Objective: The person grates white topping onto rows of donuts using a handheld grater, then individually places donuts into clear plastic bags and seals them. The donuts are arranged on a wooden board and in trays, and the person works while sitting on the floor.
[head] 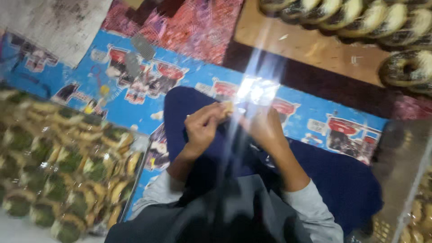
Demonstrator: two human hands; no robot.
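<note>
Hands at frame centre, wrapping a snack.
L to R: wrapped cakes point(67, 171) lower left; left hand point(203, 126) pinches snack point(227, 108) w/ fingers shut; right hand point(265, 128) closed on shiny clear wrapper point(257, 90); doughnuts point(360, 15) upper right.

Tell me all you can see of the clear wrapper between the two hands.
The clear wrapper is thin, glossy plastic film, glaring white under the light and motion-blurred. It is raised above the lap, over the blue mat. The right hand grips its lower edge; the left hand pinches a small tan piece against it. Its contents cannot be made out.
</note>
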